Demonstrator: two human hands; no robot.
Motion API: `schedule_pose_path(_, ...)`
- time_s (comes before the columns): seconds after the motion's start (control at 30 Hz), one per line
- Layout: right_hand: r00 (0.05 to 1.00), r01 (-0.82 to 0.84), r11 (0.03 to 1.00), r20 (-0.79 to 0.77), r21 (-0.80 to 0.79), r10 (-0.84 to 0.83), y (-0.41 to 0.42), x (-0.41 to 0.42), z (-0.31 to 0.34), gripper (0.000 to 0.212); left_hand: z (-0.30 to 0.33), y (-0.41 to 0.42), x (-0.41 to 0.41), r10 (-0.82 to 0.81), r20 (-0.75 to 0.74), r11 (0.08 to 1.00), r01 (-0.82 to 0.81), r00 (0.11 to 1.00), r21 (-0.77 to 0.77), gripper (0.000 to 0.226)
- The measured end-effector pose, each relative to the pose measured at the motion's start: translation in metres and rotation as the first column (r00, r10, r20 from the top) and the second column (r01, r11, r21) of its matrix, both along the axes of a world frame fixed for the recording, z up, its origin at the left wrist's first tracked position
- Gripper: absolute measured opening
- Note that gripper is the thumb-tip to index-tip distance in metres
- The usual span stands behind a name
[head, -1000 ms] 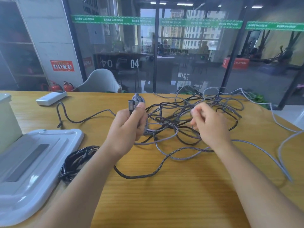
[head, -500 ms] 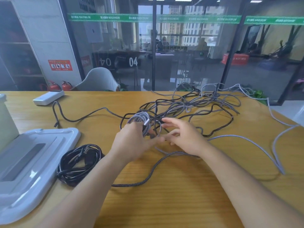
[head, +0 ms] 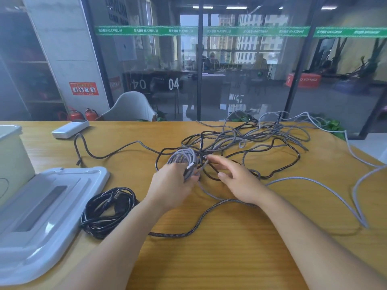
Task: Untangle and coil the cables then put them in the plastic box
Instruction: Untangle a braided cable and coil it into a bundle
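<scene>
Your left hand (head: 171, 186) grips a small grey cable coil (head: 182, 158) mid-frame at the tangled cables (head: 251, 141), your right hand (head: 236, 181) hovers beside it with fingers straight, and the plastic box (head: 10, 155) sits at far left.

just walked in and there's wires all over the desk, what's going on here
A person is sorting a tangle of cables on a wooden table. The left hand holds a partly wound grey braided coil, with the open right hand beside it over the tangle. One black cable bundle lies coiled beside the white lid; the plastic box stands at far left.
</scene>
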State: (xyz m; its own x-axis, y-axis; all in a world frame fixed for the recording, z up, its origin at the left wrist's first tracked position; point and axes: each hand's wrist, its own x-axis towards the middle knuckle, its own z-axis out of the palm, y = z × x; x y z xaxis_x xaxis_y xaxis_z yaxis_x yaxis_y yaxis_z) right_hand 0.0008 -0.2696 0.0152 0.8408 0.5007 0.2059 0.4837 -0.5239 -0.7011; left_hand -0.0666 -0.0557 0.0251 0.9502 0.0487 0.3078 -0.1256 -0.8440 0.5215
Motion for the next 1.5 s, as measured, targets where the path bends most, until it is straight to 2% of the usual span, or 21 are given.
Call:
schedule_pose_path(0.07, 1.0, 0.028, 0.999, 0.003, 0.023, -0.028, 0.0, 0.0, 0.0, 0.054, 0.002, 0.01, -0.001, -0.095, 0.074, 0.938, 0.114, 0.993, -0.327, 0.026)
schedule_pose_path(0.13, 0.998, 0.065, 0.995, 0.018, 0.07, -0.066, 0.001, 0.001, 0.0, 0.05, 0.009, 0.014, -0.003, -0.147, 0.133, 0.863, 0.193, 0.98, -0.466, 0.014)
schedule_pose_path(0.27, 0.993, 0.097, 0.982, 0.054, 0.161, -0.107, 0.004, 0.005, 0.0, 0.037, 0.019, 0.006, -0.009, -0.237, 0.165, 0.849, 0.287, 0.957, -0.444, 0.01)
schedule_pose_path(0.33, 0.994, 0.089, 0.98, 0.052, 0.176, -0.099, 0.005, 0.006, 0.001, 0.024, 0.021, 0.003, -0.012, -0.265, 0.171, 0.845, 0.314, 0.949, -0.432, 0.01)
schedule_pose_path(0.43, 0.975, 0.149, 0.965, 0.13, 0.214, -0.179, 0.002, 0.006, 0.011, 0.006, 0.022, 0.002, -0.013, -0.211, 0.202, 0.832, 0.284, 0.956, -0.477, 0.011)
schedule_pose_path(0.5, 0.919, 0.204, 0.93, 0.268, 0.307, -0.29, -0.005, 0.006, 0.024, 0.008, 0.023, 0.002, -0.012, -0.116, 0.221, 0.828, 0.218, 0.968, -0.517, 0.008)
schedule_pose_path(0.57, 0.858, 0.19, 0.903, 0.381, 0.385, -0.343, -0.011, 0.0, 0.041, 0.007, 0.025, 0.003, -0.011, -0.051, 0.224, 0.82, 0.168, 0.973, -0.546, 0.01)
schedule_pose_path(0.63, 0.81, 0.191, 0.921, 0.475, 0.34, -0.344, -0.015, -0.009, 0.053, 0.004, 0.027, 0.004, -0.01, -0.019, 0.229, 0.819, 0.147, 0.973, -0.555, 0.011)
schedule_pose_path(0.73, 0.65, 0.233, 0.924, 0.658, 0.304, -0.381, -0.018, -0.018, 0.062, 0.005, 0.029, 0.003, -0.012, -0.017, 0.232, 0.817, 0.148, 0.972, -0.558, 0.01)
schedule_pose_path(0.77, 0.645, 0.223, 0.92, 0.659, 0.322, -0.386, -0.017, -0.018, 0.065, 0.004, 0.029, 0.003, -0.013, -0.022, 0.236, 0.815, 0.154, 0.972, -0.558, 0.009)
schedule_pose_path(0.9, 0.689, 0.181, 0.907, 0.609, 0.38, -0.392, -0.017, -0.018, 0.066, 0.006, 0.031, 0.002, -0.014, -0.038, 0.243, 0.817, 0.17, 0.969, -0.551, 0.008)
schedule_pose_path(1.1, 0.811, 0.135, 0.889, 0.466, 0.439, -0.353, -0.016, -0.022, 0.065, 0.01, 0.032, 0.003, -0.016, -0.022, 0.266, 0.838, 0.163, 0.964, -0.521, 0.008)
schedule_pose_path(1.17, 0.833, 0.159, 0.913, 0.445, 0.376, -0.328, -0.019, -0.018, 0.064, 0.013, 0.032, 0.002, -0.015, -0.02, 0.267, 0.839, 0.162, 0.963, -0.52, 0.007)
schedule_pose_path(1.3, 0.921, 0.178, 0.952, 0.299, 0.249, -0.25, -0.021, -0.013, 0.054, 0.026, 0.03, 0.003, -0.014, -0.009, 0.231, 0.84, 0.132, 0.973, -0.527, 0.007)
schedule_pose_path(1.4, 0.92, 0.139, 0.945, 0.315, 0.296, -0.234, -0.02, -0.017, 0.051, 0.023, 0.03, 0.003, -0.013, -0.018, 0.203, 0.838, 0.125, 0.979, -0.531, 0.007)
schedule_pose_path(1.5, 0.892, 0.024, 0.968, 0.431, 0.25, -0.133, -0.01, -0.026, 0.05, 0.02, 0.033, 0.003, -0.014, -0.056, 0.218, 0.844, 0.163, 0.974, -0.512, 0.013)
